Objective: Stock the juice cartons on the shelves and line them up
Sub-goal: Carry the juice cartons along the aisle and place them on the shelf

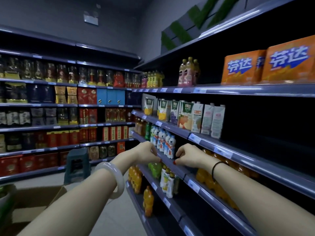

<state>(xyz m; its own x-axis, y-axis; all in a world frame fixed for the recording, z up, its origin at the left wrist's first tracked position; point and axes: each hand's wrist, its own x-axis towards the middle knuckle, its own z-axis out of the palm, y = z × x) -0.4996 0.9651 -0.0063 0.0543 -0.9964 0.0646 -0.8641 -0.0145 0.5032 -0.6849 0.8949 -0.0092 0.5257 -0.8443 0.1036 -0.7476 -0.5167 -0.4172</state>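
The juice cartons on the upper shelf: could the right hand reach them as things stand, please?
Probably yes: the juice cartons stand at the open front of their shelf, above the right hand, nothing between.

the right-hand shelving [255,90] carried two orange boxes [243,67] and packs of bottles [188,72] on its upper board, and the board beneath [208,145] held the juice cartons [185,114] upright, side by side in a row near its front edge. lower boards held white figure-shaped bottles [163,140], a green bottle [148,131] and orange bottles [148,200]. on the floor [110,218] stood a dark stool [76,162] and an open cardboard box [34,201], and the far shelving [39,127] was packed with boxed goods.
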